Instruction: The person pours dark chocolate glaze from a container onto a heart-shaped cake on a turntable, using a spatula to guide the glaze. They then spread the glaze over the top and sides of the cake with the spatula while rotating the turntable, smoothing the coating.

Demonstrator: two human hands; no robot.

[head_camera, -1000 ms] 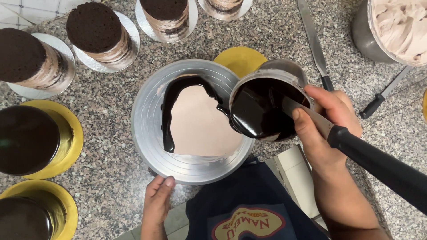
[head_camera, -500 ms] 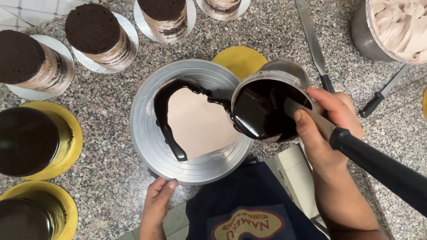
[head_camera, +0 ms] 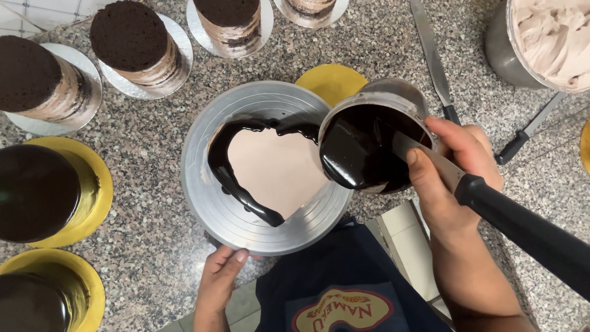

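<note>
right hand (head_camera: pixel 458 184) fingers wrapped tight round the pan (head_camera: pixel 375 144) handle, pan tipped over the cake (head_camera: pixel 273 169); left hand (head_camera: pixel 220 273) fingers loosely curled on the turntable (head_camera: pixel 203 203) edge, gripping nothing

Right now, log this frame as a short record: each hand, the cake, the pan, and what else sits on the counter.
left hand: touching the near rim of the turntable
right hand: holding the pan by its black handle, tilted over the cake
cake: pale top, dark glaze along its left and far edges
pan: dark glaze inside
counter: speckled stone
unglazed cakes: far left, on silver boards
glazed cakes: left, on yellow boards
frosting bowl: far right
</note>
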